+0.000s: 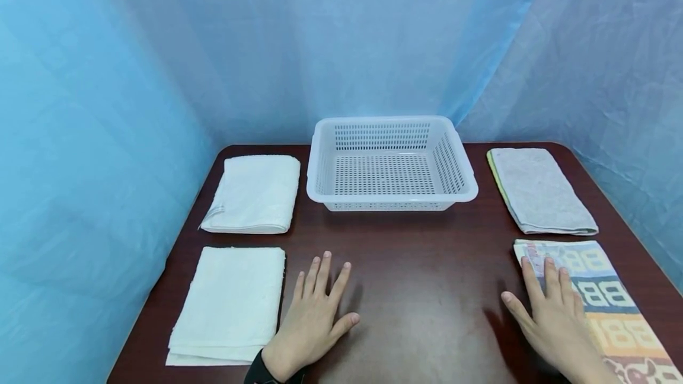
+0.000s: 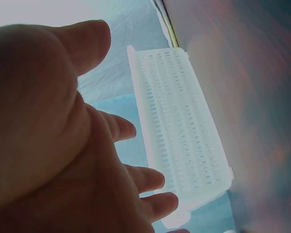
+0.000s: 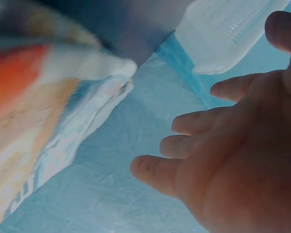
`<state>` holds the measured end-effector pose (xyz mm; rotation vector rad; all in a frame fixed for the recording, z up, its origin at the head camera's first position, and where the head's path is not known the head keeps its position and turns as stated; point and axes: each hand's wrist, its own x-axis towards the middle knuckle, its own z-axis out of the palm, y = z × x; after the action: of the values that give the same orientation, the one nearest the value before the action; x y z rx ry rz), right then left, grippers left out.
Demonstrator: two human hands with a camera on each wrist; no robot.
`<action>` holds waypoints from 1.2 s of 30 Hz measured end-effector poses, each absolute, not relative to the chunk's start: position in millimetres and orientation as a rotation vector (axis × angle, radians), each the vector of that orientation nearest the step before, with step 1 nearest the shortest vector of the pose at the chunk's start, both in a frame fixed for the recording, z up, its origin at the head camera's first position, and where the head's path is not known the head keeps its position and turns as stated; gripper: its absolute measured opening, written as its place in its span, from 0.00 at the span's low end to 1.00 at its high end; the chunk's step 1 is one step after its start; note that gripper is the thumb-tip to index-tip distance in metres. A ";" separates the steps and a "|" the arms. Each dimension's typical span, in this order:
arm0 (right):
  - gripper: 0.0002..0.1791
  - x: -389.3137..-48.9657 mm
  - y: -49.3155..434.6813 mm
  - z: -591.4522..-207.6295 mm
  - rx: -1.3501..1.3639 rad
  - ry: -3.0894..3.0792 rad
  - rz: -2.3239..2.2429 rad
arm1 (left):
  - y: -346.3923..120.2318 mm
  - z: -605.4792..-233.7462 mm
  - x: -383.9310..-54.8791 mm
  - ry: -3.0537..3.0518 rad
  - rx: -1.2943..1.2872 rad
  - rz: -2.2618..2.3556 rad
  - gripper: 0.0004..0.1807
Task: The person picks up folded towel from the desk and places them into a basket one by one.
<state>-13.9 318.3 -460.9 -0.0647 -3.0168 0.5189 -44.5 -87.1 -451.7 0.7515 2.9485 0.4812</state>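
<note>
Soft glare marks the round-cornered dark-brown wood-grain table (image 1: pixel 411 307); the multicoloured folded cloth towel (image 3: pixel 48 121) blurs (right wrist view).

We counted two white towels (image 1: pixel 258 194) (image 1: pixel 229 301), one grey towel (image 1: pixel 544 191) and one patterned towel (image 1: pixel 610 292), four towels in all; we also counted one basket (image 1: pixel 392 198), one counter (image 1: pixel 421 295) and two hands (image 1: pixel 312 322) (image 1: pixel 557 322).

Smooth plastic basket (image 1: pixel 395 198); matt, slightly rough cloth towels (image 1: pixel 613 294); glossy wood-look table (image 1: pixel 411 289)

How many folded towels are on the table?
4: a far-left white towel, a near-left white towel, a far-right gray towel, and a near-right multicolored towel, partly hidden by the right hand.
</note>
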 end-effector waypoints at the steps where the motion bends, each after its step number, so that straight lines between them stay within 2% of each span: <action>1: 0.42 -13.6 320.1 -461.1 -0.071 -3.016 0.523 | -87.0 -451.5 -44.7 2.945 0.749 0.482 0.43; 36: 0.45 -5.6 364.3 -459.6 -0.301 -3.116 0.518 | -85.5 -451.7 -43.3 2.947 0.727 0.482 0.42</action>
<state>-5.6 364.3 -459.6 -0.3010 -3.1158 0.5175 -43.3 -85.5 -451.7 0.7275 2.9467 0.4819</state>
